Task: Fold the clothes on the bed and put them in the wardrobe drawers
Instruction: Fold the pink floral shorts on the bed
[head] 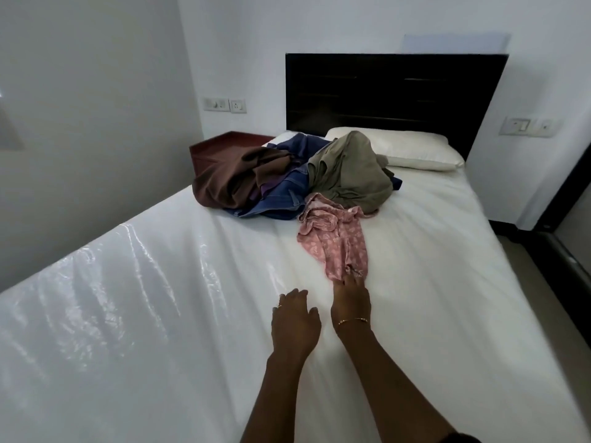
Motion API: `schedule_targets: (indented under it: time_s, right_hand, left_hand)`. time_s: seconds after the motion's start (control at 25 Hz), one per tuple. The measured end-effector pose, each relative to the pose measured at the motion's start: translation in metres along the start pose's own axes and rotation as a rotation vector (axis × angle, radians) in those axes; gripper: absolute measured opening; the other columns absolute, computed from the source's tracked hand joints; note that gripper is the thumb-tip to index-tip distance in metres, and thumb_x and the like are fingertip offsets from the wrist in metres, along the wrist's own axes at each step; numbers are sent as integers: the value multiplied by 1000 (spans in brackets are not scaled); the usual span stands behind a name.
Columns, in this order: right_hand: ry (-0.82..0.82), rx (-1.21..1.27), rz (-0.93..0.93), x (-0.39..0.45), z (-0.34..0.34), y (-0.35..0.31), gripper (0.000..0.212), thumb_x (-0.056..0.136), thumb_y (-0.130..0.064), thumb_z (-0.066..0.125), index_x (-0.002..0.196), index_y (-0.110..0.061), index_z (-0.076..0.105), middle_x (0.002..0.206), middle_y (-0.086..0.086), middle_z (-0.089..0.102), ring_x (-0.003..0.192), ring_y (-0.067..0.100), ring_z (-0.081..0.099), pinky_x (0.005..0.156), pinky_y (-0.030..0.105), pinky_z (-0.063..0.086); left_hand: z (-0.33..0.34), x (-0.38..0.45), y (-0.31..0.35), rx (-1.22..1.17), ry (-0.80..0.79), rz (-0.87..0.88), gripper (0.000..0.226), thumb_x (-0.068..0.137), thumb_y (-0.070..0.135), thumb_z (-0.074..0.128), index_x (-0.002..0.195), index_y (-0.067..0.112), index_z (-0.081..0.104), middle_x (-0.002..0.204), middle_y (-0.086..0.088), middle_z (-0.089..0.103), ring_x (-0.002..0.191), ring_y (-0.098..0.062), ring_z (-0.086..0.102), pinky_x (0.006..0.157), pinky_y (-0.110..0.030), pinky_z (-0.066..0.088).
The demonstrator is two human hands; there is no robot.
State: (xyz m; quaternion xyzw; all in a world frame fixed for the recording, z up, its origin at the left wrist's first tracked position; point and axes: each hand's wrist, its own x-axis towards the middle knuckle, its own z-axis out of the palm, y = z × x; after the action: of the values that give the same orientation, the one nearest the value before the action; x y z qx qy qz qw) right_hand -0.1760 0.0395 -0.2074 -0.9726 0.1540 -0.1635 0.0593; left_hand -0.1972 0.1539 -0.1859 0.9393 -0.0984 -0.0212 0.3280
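White sheeting covers the bed [415,251], and its left portion lies under a glossy clear plastic film [96,266] whose glare hides the surface detail there. My forearms are cut off by the lower frame edge. At the heap near the head of the bed, the garments overlap so that none shows its full outline: a brown garment [236,177] on the left partly covers a blue denim piece [281,199], with a strip of purple cloth barely visible between them; an olive garment [348,171] sits to the right, over part of the pillow [415,148].

My left hand [295,321] hovers or rests just above the sheet, fingers loosely spread and holding nothing; whether it touches the sheet I cannot tell. My right hand [350,298], with a thin bracelet at the wrist, reaches to the near end of the pink printed garment [335,241]. Its fingertips [353,276] pinch that end; the exact grip is hidden by the cloth. The pink garment trails from the heap towards me, lying flat on the sheet.

Beyond the bed stand a dark headboard [393,91] and white walls with switch plates on both sides. A reddish-brown bedside unit [224,142] is wedged in the left corner, partly hidden by the brown garment.
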Motion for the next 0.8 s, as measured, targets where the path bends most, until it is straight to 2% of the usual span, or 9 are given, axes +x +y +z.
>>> schedule_targets:
  time_s: [0.04,0.2,0.32,0.44,0.48,0.56,0.6,0.68,0.8]
  right_hand:
    - [22,94,-3,-1,2,-1,32,46,11,78,76,0,72,94,21,69,86,41,66,59,39,55]
    - [-169,333,164,-29,-8,-25,29,93,-13,42,118,-12,55,118,11,62,109,31,58,87,32,46]
    - [-371,508,258,-59,-35,-26,31,96,-32,39,119,-15,51,120,10,61,110,30,57,89,29,44]
    - [-498,526,285,-83,-71,-12,36,98,-30,38,123,-9,51,125,11,58,112,30,56,94,31,45]
    - [-582,635,321,-90,-85,-8,37,97,-27,39,125,-4,50,125,16,57,105,31,58,90,33,48]
    - [-851,831,339,-108,-117,-1,31,95,-15,41,120,0,53,104,27,60,71,25,57,65,31,49]
    - [-999,805,294,-116,-130,2,20,93,-12,43,107,-5,56,88,22,59,61,18,50,60,27,43]
    - [-1192,686,208,-133,-149,10,12,92,-13,48,92,-9,59,77,6,53,64,12,48,64,24,41]
    - [-1258,622,160,-158,-159,14,8,92,-19,54,91,-15,61,74,-5,54,65,6,50,57,14,43]
  left_hand:
    - [1,2,0,-84,31,-17,46,98,19,43,143,15,35,149,-2,35,139,-18,28,112,-28,22]
    - [-1,-3,-15,-10,39,12,54,90,8,49,142,17,36,136,-3,51,127,-21,43,102,-28,34]
    - [-6,-22,-13,55,-146,153,71,86,16,61,147,16,23,133,-4,53,123,-25,47,101,-31,38]
    - [-33,-51,7,-127,-417,223,70,76,14,75,136,17,39,125,7,53,118,-16,50,92,-13,41]
    - [-44,-63,13,-165,-522,214,64,75,13,75,130,19,44,120,10,52,112,-11,49,84,-7,42]
    - [-61,-83,17,-309,-672,113,53,70,12,72,118,20,50,110,6,59,102,-13,54,81,-16,47]
    - [-62,-87,15,-378,-671,47,46,67,14,67,111,19,53,100,3,62,94,-16,56,78,-25,48]
    - [-61,-93,14,-441,-546,-106,35,70,19,61,104,13,51,87,-2,61,80,-17,52,68,-27,41]
    - [-56,-112,17,-292,-302,-161,52,80,27,66,124,12,42,115,-13,54,100,-26,56,73,-28,43]
